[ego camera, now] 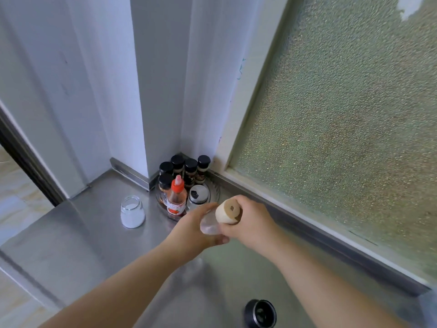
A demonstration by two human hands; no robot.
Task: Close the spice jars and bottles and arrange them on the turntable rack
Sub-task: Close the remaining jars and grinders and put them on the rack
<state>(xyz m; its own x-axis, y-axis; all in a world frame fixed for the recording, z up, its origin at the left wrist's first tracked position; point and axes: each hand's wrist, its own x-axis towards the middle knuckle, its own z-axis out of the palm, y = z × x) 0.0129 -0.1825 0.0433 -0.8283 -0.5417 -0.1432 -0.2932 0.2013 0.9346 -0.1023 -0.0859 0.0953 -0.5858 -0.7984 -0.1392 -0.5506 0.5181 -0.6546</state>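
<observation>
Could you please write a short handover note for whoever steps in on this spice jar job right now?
Left hand grips a clear jar; right hand holds its wooden lid at the mouth, seating not confirmed.
Done: black-capped spice jars, red-capped sauce bottle and shaker stand on the turntable rack.
Left: finish this jar and rack it; open glass jar of white powder sits lidless on the steel counter.

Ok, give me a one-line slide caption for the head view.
Both hands fit a wooden lid onto a clear jar beside the turntable rack; an open jar of white powder waits on the steel counter.
</observation>
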